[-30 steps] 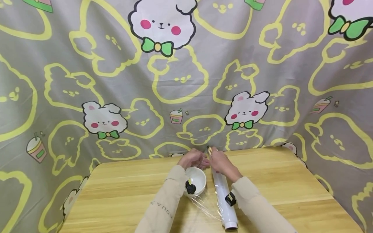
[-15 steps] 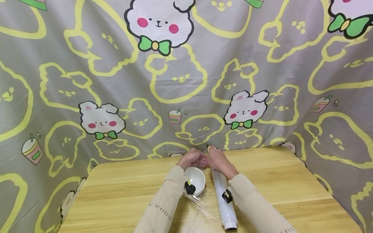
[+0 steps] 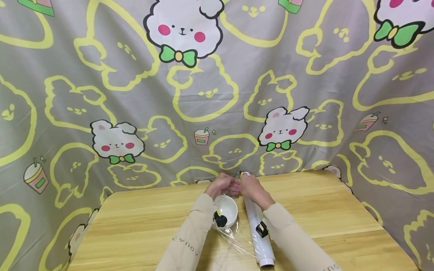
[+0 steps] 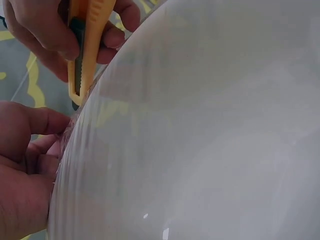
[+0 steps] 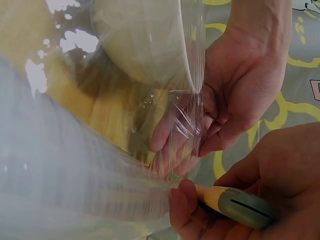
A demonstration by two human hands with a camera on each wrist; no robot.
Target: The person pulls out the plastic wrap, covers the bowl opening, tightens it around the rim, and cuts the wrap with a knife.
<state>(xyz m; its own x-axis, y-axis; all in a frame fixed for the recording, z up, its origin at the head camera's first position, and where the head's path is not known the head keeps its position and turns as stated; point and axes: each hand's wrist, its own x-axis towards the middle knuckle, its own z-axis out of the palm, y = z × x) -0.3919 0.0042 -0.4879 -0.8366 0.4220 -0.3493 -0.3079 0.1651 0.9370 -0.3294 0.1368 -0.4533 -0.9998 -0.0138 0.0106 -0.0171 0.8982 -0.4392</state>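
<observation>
Right wrist: right fingers (image 5: 181, 206) around yellow cutter (image 5: 235, 202)

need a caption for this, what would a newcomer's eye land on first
Probably the cartoon-rabbit curtain, filling the background behind the wooden table. Next, the yellow cutter in the right hand near the table's far edge. Then clear film between the white bowl and the film roll beside it.
</observation>
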